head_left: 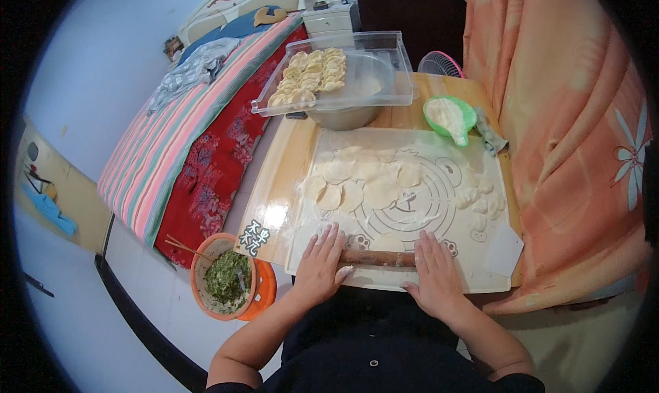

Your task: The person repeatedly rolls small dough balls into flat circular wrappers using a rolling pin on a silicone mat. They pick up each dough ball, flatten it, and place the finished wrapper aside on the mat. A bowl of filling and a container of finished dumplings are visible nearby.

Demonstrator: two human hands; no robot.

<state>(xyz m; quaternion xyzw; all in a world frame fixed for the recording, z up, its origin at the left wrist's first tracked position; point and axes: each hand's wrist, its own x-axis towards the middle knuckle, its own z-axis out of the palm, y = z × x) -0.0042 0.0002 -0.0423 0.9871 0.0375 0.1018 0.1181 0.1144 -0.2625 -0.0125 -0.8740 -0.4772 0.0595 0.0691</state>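
My left hand (320, 264) and my right hand (435, 275) lie flat with fingers stretched out over the two ends of a wooden rolling pin (377, 258). The pin rests near the front edge of a white, floured baking mat (439, 142). Just beyond its middle a thin piece of dough (389, 242) shows; whether it runs under the pin is hidden. Farther back, several round dumpling wrappers (382, 189) lie overlapping. Small lumps of dough (480, 195) are scattered on the mat's right side.
A clear tray (399, 84) of folded dumplings (312, 74) sits on a metal basin (345, 118). Right of it is a green bowl (468, 118) of flour. A white scraper (504, 256) lies front right. A bowl of green filling (228, 280) with chopsticks (187, 247) stands lower left.
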